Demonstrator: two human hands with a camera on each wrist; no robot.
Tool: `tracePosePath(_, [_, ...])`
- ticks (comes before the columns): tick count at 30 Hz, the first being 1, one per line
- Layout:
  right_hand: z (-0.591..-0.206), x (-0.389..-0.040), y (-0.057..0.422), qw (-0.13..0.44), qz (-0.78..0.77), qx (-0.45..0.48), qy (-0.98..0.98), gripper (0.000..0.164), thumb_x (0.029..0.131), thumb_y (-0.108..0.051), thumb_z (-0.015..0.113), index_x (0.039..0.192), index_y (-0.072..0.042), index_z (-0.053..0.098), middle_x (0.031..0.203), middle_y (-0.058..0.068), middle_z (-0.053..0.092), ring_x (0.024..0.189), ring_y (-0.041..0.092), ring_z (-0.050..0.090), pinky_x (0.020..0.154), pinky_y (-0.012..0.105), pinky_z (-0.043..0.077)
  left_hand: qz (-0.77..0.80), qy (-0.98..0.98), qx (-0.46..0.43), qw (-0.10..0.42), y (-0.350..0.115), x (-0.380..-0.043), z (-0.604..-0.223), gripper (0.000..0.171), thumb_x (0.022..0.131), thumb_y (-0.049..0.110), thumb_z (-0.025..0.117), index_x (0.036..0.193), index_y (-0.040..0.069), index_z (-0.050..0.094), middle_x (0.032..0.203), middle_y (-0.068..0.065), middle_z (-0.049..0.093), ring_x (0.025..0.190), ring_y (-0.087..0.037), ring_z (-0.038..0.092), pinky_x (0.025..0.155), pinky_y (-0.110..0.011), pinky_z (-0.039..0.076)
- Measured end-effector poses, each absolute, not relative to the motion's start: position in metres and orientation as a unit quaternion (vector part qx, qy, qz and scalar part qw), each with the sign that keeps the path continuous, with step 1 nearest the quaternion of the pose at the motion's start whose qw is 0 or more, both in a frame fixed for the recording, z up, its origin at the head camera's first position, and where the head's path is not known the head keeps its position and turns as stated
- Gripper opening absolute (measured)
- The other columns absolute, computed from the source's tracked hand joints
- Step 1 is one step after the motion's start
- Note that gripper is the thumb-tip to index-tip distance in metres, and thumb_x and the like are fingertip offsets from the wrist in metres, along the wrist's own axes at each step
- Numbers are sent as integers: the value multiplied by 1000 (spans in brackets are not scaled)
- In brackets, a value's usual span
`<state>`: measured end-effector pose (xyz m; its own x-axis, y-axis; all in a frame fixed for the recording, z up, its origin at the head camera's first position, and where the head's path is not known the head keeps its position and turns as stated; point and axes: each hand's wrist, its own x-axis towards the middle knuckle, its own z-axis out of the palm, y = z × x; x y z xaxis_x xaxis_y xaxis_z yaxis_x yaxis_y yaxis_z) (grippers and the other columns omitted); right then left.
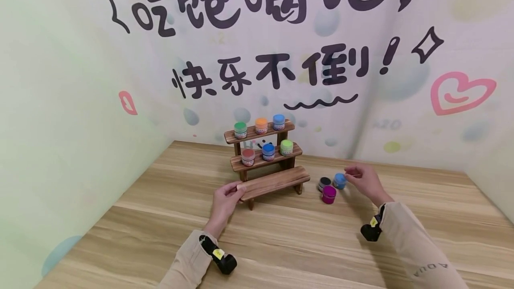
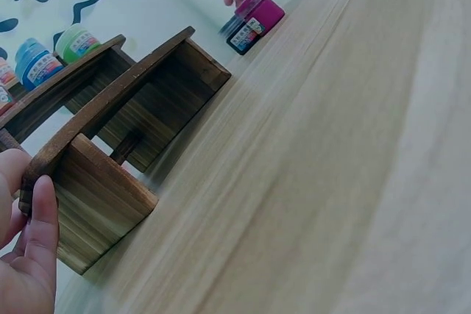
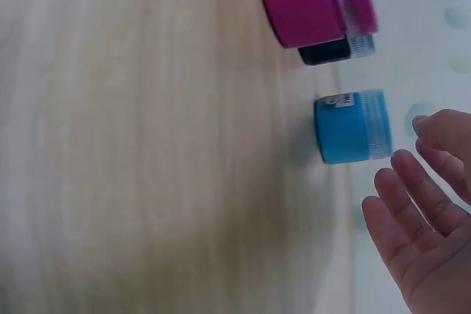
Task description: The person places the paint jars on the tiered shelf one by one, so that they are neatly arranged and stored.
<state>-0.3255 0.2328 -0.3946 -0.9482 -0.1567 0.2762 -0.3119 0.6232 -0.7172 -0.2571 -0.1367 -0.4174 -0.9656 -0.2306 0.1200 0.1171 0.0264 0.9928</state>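
A three-tier wooden stand (image 1: 277,183) is on the table, and my left hand (image 1: 225,202) pinches the left end of its lowest step between thumb and fingers. That step carries no jars. Right of the stand, a light blue paint jar (image 3: 355,127), a magenta jar (image 1: 329,195) and a black jar (image 1: 324,184) are grouped together. My right hand (image 1: 366,183) is beside the light blue jar. In the right wrist view its fingers (image 3: 412,196) are spread loosely, close to the jar's lid, with nothing between them.
Green (image 1: 240,130), orange (image 1: 261,125) and blue (image 1: 279,122) jars stand on the top step. Red (image 1: 248,157), dark blue (image 1: 268,151) and lime green (image 1: 287,147) jars occupy the middle one. A printed cloth wall (image 1: 257,35) rises behind the wood-grain table (image 1: 281,244).
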Motion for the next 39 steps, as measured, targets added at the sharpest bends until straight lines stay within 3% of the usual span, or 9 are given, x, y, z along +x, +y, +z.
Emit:
tracePosePath(7, [-401, -327, 230, 50, 428, 120, -895, 36, 87, -14, 57, 112, 11, 50, 107, 27, 54, 96, 38, 53, 79, 42, 47, -690, -712, 48, 124, -136, -257, -418, 30, 80, 5, 63, 106, -10, 59, 94, -20, 62, 64, -7, 55, 55, -27, 51])
tracePosePath(18, [-399, -326, 226, 10, 437, 110, -893, 44, 87, -16, 56, 120, 11, 46, 114, 28, 51, 104, 39, 48, 80, 40, 48, -700, -702, 44, 124, -136, -258, -418, 32, 79, 4, 63, 106, -11, 58, 94, -20, 61, 64, -6, 55, 51, -19, 48])
tracePosePath(30, [-399, -326, 227, 5, 441, 116, -890, 41, 86, -14, 58, 116, 12, 48, 110, 28, 53, 102, 40, 48, 78, 39, 48, -700, -701, 47, 126, -136, -259, -421, 30, 79, 4, 63, 105, -10, 59, 93, -19, 62, 65, -7, 55, 51, -19, 48])
tracePosePath(39, [-398, -322, 232, -17, 447, 107, -888, 40, 85, -18, 60, 112, 10, 50, 104, 23, 56, 96, 33, 52, 74, 33, 49, -702, -700, 41, 123, -136, -257, -418, 32, 80, 5, 63, 107, -12, 57, 94, -20, 61, 64, -7, 54, 52, -23, 49])
